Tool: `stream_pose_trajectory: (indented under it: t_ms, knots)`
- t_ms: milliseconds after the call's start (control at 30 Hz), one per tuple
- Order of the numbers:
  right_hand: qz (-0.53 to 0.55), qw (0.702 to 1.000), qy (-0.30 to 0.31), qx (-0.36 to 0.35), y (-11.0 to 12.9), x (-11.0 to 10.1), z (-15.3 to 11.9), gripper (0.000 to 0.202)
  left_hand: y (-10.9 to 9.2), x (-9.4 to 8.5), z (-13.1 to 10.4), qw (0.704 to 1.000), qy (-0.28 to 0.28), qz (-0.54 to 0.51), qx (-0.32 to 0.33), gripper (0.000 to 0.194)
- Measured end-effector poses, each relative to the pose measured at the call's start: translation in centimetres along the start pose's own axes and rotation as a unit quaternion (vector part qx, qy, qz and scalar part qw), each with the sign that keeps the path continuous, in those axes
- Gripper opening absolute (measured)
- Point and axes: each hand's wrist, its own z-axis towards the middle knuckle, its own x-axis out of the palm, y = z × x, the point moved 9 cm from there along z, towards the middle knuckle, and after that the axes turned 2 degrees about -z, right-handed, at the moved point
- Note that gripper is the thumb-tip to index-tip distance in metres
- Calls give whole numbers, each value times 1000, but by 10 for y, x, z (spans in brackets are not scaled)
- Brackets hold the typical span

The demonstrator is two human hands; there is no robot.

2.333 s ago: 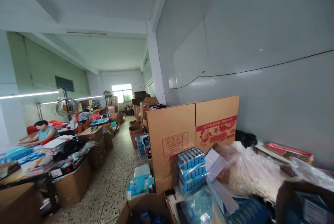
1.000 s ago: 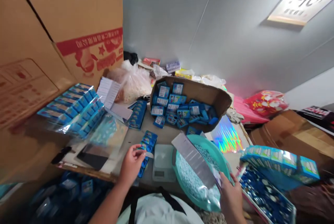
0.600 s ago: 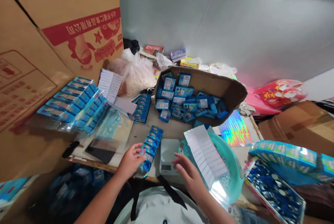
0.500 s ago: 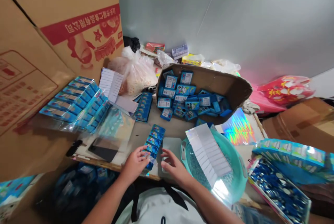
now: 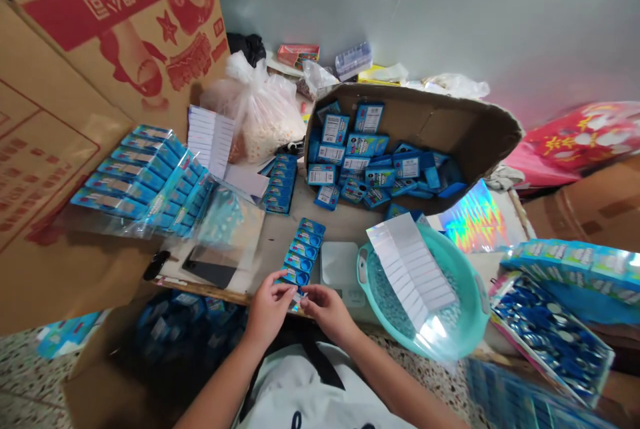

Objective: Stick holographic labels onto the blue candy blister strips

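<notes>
Pinching a small piece (image 5: pixel 297 298), left hand (image 5: pixel 268 309) and right hand (image 5: pixel 331 312) nearly meet. Blue box row (image 5: pixel 303 250) stretches toward one o'clock.

The basin (image 5: pixel 473 269) at right is turquoise; the lined sheets (image 5: pixel 410 269) over it are white with grey stripes. Behind, the foil (image 5: pixel 477 219) shimmers rainbow. The far-right bag (image 5: pixel 590 136) is red, patterned yellow and white.
</notes>
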Motion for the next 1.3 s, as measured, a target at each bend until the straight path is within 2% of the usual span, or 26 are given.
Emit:
stream_pose_trajectory:
  t_ms: [133, 233, 367, 467, 633, 767, 933, 1133, 1300]
  knots:
    - [18, 1000, -19, -5, -9, 1, 3, 48, 1, -10, 11, 1000, -4, 8, 15, 44]
    - [10, 999, -43, -5, -16, -5, 2, 39, 1, -16, 14, 998, -9, 39, 41, 39]
    - [-16, 998, -55, -8, -17, -15, -8, 24, 6, -15, 5, 994, 17, 77, 74, 32]
    - [-32, 999, -36, -8, -16, -14, -19, 22, 17, -16, -8, 993, 35, 80, 80, 35]
    - [-59, 998, 24, -2, -32, 7, -27, 20, 48, -23, -24, 991, 57, 90, 79, 33]
    - [-114, 993, -3, 5, -59, 7, -16, 17, 71, -28, -19, 990, 46, 113, 68, 29]
    - [-203, 978, -55, 4, -83, 5, -1, 9, 84, -31, -7, 981, 32, 182, 66, 18]
    - [-308, 949, -67, -15, -76, 18, 8, 10, 92, -46, 6, 954, -2, 290, 78, 17]
    - [-377, 922, -90, -6, -68, 15, 9, 13, 92, -42, 10, 931, -6, 351, 100, 18]
